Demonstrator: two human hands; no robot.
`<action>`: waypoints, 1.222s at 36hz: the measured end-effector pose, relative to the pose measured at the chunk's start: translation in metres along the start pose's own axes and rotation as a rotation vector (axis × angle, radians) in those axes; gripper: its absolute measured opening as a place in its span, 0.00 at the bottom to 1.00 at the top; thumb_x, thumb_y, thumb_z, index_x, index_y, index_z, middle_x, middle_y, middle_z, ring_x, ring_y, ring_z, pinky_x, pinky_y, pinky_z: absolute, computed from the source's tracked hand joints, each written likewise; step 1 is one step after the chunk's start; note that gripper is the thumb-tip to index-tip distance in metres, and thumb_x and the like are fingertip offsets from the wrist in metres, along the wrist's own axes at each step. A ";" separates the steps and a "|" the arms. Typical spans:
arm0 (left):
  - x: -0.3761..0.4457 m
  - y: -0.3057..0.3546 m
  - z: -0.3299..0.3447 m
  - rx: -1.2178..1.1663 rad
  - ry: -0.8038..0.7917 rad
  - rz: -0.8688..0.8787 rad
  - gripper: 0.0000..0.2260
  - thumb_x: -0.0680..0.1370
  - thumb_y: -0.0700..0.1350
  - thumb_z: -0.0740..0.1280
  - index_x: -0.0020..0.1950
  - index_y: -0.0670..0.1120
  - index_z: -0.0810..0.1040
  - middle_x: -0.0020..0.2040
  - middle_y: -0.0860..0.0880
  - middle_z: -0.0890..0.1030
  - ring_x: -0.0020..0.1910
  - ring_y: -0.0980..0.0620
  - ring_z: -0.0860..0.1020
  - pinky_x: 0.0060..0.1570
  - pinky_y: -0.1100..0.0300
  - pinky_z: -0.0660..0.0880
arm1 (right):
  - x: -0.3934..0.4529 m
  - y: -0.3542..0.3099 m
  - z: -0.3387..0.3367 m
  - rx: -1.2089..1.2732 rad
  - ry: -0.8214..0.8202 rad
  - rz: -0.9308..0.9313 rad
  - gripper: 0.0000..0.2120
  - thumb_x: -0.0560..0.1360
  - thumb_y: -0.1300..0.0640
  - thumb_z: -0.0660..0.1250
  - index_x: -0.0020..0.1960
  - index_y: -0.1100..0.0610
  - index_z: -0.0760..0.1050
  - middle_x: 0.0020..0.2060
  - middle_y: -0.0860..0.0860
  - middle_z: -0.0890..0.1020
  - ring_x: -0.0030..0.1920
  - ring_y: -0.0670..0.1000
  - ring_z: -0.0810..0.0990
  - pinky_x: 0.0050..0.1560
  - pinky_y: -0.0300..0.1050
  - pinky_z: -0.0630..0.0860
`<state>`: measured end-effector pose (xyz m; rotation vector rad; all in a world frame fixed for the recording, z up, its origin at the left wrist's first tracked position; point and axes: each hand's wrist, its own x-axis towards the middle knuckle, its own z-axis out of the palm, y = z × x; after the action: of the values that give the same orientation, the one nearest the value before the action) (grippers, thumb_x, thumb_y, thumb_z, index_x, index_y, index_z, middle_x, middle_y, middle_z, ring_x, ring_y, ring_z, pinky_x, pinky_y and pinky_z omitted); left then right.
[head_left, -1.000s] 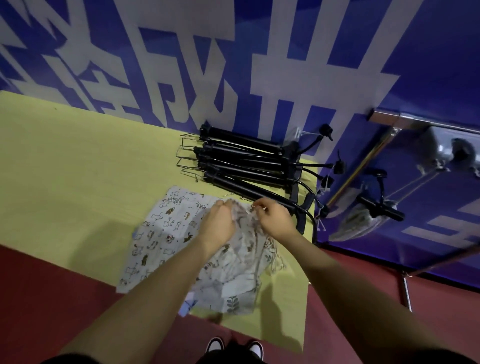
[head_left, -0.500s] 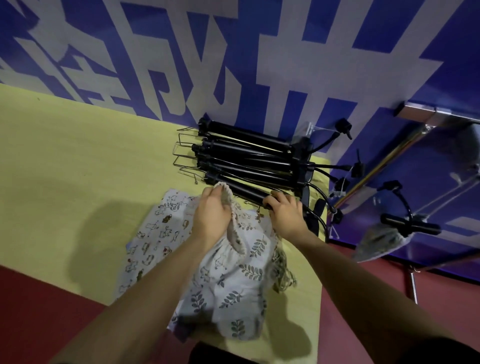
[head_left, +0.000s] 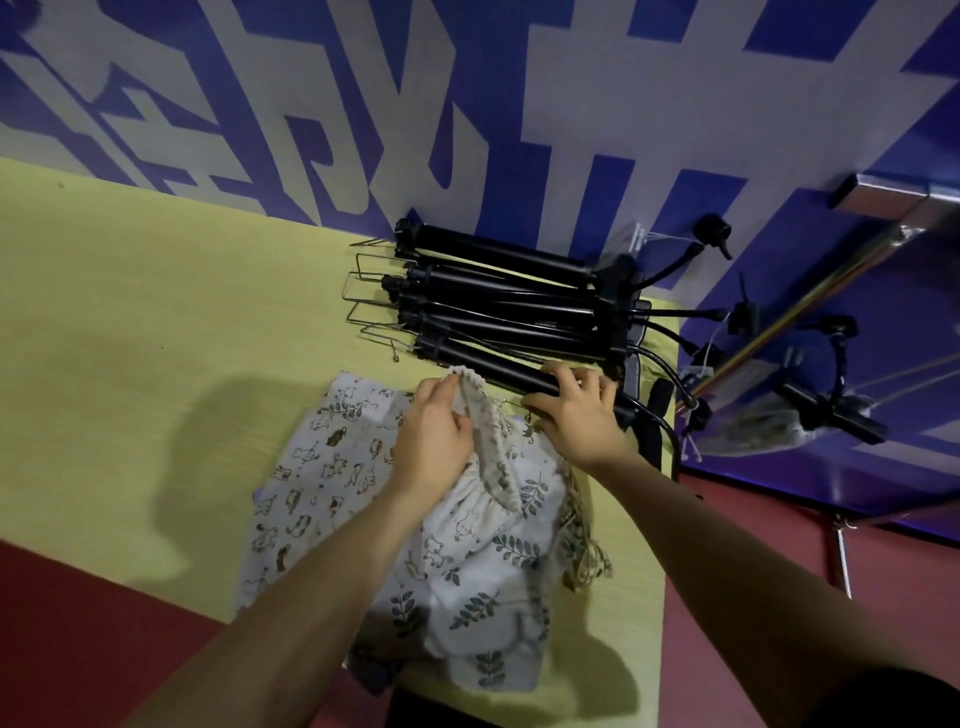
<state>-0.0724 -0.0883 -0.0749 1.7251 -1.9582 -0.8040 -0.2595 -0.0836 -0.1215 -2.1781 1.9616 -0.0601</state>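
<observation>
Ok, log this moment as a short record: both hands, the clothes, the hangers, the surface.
left hand: grips the gathered waistband of the leaf-print garment
right hand: fingers curled over the nearest hanger
leaf-print garment: bunched, lying partly over the animal-print garment
animal-print garment: flat on the table
hanger pile: black, stacked at the table's far edge by the wall
table: yellow-green top

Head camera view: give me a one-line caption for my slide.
Left hand pinches the leaf-print garment; right hand grips the nearest black hanger of the stack on the yellow table.
</observation>
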 end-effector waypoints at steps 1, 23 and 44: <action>-0.001 -0.001 0.001 0.008 -0.009 -0.005 0.22 0.78 0.34 0.60 0.72 0.40 0.65 0.62 0.45 0.71 0.46 0.57 0.69 0.40 0.72 0.68 | 0.001 -0.001 0.000 -0.014 0.012 -0.033 0.15 0.79 0.55 0.62 0.65 0.46 0.74 0.70 0.53 0.62 0.66 0.61 0.60 0.66 0.57 0.53; -0.011 0.010 -0.018 0.018 -0.085 0.008 0.25 0.78 0.33 0.59 0.75 0.44 0.60 0.69 0.48 0.66 0.48 0.51 0.76 0.46 0.66 0.70 | -0.007 -0.029 -0.031 0.662 0.155 0.046 0.03 0.80 0.59 0.60 0.49 0.58 0.70 0.34 0.41 0.72 0.37 0.46 0.71 0.46 0.42 0.68; -0.021 0.029 -0.076 -0.040 -0.228 0.020 0.34 0.73 0.35 0.69 0.76 0.45 0.59 0.72 0.48 0.63 0.70 0.49 0.65 0.62 0.66 0.62 | -0.039 -0.097 -0.057 0.216 0.213 -0.152 0.10 0.76 0.47 0.64 0.55 0.47 0.80 0.52 0.50 0.66 0.54 0.54 0.62 0.47 0.43 0.49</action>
<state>-0.0421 -0.0776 0.0032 1.6493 -2.0854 -1.0668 -0.1782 -0.0433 -0.0438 -2.2486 1.7887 -0.5224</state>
